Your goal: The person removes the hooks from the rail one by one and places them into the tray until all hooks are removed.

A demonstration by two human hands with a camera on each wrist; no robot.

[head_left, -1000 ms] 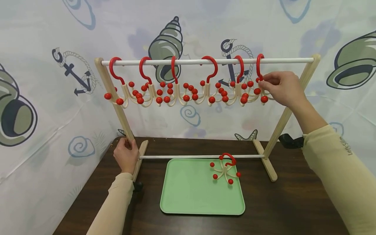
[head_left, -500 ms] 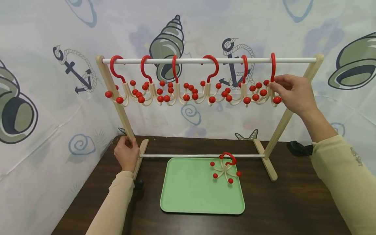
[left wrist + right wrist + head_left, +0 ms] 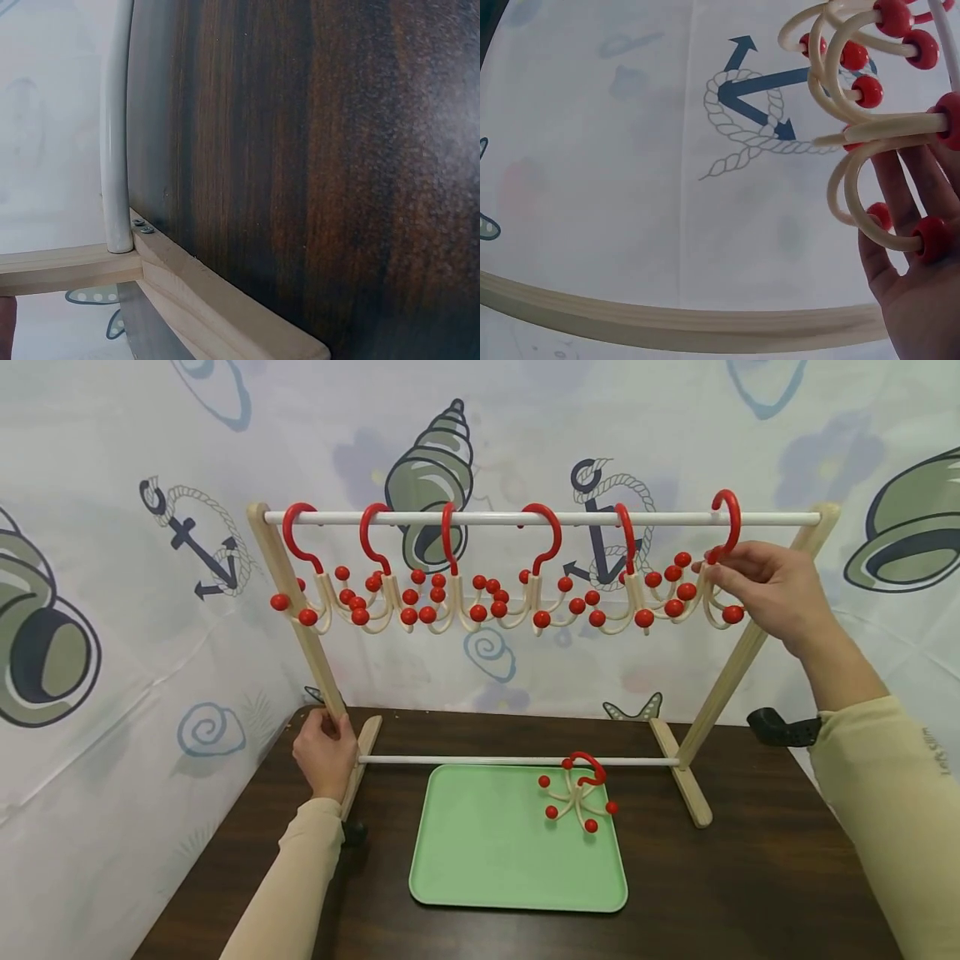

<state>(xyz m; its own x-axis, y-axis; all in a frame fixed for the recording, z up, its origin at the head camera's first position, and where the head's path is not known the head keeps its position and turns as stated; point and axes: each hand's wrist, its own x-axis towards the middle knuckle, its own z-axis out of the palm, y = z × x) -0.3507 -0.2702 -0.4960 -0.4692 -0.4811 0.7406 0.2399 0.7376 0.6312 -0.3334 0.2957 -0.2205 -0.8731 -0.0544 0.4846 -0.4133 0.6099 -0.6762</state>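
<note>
In the head view, my right hand pinches the neck of the rightmost multi-arm hanger, which has a red hook and cream arms tipped with red balls. Its hook passes over the white top rod; whether it rests there I cannot tell. The right wrist view shows the cream arms beside my fingers. My left hand holds the lower part of the rack's left wooden post. Several similar hangers hang along the rod to the left. Most of the left hand is outside the left wrist view.
A green tray lies before the rack on the dark wooden table, with one more hanger at its back right. The rack's lower white rod runs behind the tray. A patterned cloth hangs behind.
My right hand has moved right along the rod with the rightmost hanger, whose hook has turned and now sits a little higher. The neighbouring hanger has shifted right too. My left hand stays put.
</note>
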